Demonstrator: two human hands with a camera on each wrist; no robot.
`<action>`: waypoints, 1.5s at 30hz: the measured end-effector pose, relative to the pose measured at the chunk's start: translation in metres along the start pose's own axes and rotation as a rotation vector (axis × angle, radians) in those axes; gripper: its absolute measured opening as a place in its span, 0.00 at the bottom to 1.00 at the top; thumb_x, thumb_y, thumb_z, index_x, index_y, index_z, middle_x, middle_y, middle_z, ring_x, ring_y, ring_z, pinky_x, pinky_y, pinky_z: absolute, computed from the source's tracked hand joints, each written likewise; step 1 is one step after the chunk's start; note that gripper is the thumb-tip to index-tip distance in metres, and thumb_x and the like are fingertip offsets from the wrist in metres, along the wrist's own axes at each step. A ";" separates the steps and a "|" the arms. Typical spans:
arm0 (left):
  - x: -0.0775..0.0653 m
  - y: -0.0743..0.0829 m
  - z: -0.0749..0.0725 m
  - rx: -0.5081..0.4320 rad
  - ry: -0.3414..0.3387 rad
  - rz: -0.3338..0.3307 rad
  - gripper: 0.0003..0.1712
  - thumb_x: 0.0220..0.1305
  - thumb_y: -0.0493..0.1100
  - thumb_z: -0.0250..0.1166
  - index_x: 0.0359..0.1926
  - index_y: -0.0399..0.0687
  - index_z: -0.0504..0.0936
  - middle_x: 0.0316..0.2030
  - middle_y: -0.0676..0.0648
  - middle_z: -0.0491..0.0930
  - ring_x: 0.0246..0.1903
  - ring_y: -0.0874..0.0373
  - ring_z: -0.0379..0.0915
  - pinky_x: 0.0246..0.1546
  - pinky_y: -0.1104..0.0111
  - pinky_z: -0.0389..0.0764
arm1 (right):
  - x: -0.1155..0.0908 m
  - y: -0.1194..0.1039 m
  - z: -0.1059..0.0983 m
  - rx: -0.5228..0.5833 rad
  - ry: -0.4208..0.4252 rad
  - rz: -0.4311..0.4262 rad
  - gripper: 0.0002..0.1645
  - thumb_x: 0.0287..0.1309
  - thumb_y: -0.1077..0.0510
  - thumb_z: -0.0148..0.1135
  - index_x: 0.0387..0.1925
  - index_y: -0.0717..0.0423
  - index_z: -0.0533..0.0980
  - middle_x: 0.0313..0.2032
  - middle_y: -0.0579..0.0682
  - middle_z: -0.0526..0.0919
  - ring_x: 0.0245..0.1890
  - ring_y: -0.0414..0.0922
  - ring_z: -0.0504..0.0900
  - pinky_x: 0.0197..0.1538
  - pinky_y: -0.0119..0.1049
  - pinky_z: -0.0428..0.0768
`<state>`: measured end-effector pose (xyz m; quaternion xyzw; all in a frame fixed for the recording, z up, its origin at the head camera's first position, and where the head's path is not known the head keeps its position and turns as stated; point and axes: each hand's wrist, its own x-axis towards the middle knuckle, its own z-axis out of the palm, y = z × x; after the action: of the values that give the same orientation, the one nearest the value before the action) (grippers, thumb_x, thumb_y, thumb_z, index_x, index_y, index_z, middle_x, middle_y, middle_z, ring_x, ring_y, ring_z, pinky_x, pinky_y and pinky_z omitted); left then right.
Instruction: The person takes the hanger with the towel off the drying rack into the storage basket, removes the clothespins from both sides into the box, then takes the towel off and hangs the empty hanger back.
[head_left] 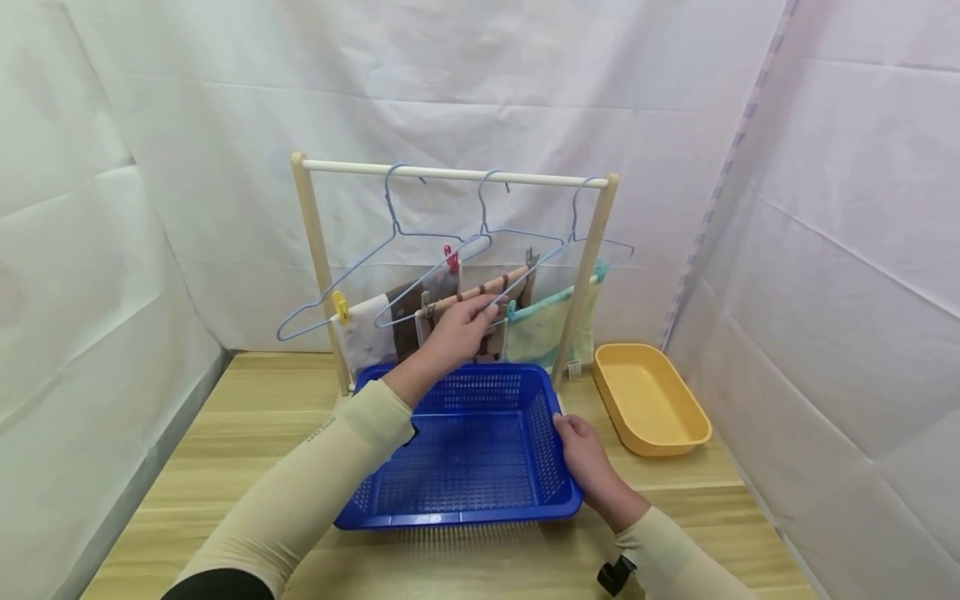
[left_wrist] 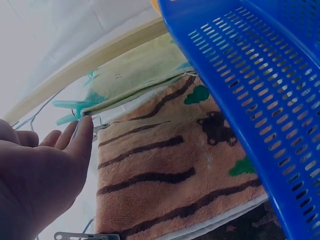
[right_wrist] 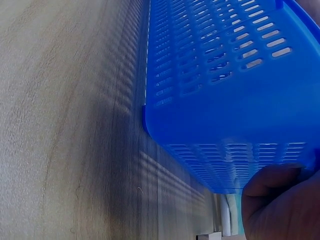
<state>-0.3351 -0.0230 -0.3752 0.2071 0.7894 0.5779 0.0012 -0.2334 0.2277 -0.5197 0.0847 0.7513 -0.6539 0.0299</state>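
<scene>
My left hand (head_left: 463, 327) reaches over the basket and pinches the left end of the rightmost blue wire hanger (head_left: 542, 260) between thumb and fingers. Close to the fingertips, a teal clip (left_wrist: 70, 111) fastens a pale green-yellow towel (head_left: 547, 329) to that hanger. Beside it, a brown-striped towel (left_wrist: 145, 175) hangs from the middle hanger (head_left: 431, 271) by grey clips. My right hand (head_left: 588, 458) grips the right rim of a blue plastic basket (head_left: 457, 518). In the right wrist view, the curled hand (right_wrist: 280, 200) lies against the basket's perforated wall (right_wrist: 215, 55).
A wooden rack (head_left: 311, 225) with a white rod (head_left: 450, 173) stands behind the basket. On its left hanger (head_left: 337, 283), yellow and red clips hold a white-and-dark towel (head_left: 375, 329). A yellow tray (head_left: 652, 400) sits at the right. White cloth walls enclose the wooden table (head_left: 225, 442).
</scene>
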 end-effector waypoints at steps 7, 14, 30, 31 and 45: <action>0.001 -0.002 0.001 -0.094 0.009 0.029 0.25 0.93 0.47 0.48 0.77 0.45 0.78 0.72 0.48 0.80 0.73 0.54 0.76 0.70 0.57 0.81 | -0.001 -0.001 0.001 0.001 0.000 0.002 0.25 0.90 0.46 0.48 0.49 0.66 0.74 0.38 0.62 0.85 0.32 0.51 0.86 0.32 0.43 0.86; 0.002 0.000 0.000 -0.120 0.041 0.067 0.25 0.93 0.47 0.47 0.79 0.47 0.76 0.71 0.47 0.81 0.72 0.52 0.77 0.71 0.52 0.81 | -0.001 -0.004 0.001 -0.007 0.003 -0.003 0.26 0.90 0.45 0.47 0.49 0.66 0.74 0.38 0.62 0.85 0.32 0.51 0.86 0.32 0.43 0.86; -0.005 0.011 -0.012 -0.123 0.092 0.132 0.24 0.93 0.47 0.48 0.75 0.41 0.79 0.69 0.45 0.83 0.70 0.48 0.80 0.70 0.53 0.82 | -0.001 -0.003 -0.001 -0.037 0.014 0.008 0.25 0.90 0.45 0.48 0.48 0.64 0.75 0.35 0.57 0.83 0.30 0.49 0.83 0.30 0.40 0.82; -0.006 0.011 -0.013 -0.123 0.092 0.134 0.24 0.93 0.47 0.48 0.75 0.41 0.79 0.70 0.45 0.83 0.70 0.48 0.80 0.70 0.53 0.82 | -0.002 -0.004 -0.001 -0.039 0.016 0.004 0.25 0.90 0.45 0.48 0.48 0.64 0.75 0.35 0.57 0.83 0.30 0.49 0.83 0.30 0.40 0.82; -0.018 0.013 -0.045 -0.168 0.118 0.148 0.24 0.92 0.51 0.48 0.71 0.46 0.82 0.66 0.45 0.85 0.68 0.49 0.82 0.69 0.55 0.83 | -0.005 -0.007 0.002 -0.050 0.022 -0.024 0.24 0.90 0.46 0.49 0.45 0.64 0.76 0.33 0.56 0.83 0.28 0.47 0.83 0.30 0.38 0.82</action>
<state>-0.3246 -0.0663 -0.3526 0.2295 0.7194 0.6518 -0.0704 -0.2293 0.2239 -0.5122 0.0822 0.7686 -0.6342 0.0160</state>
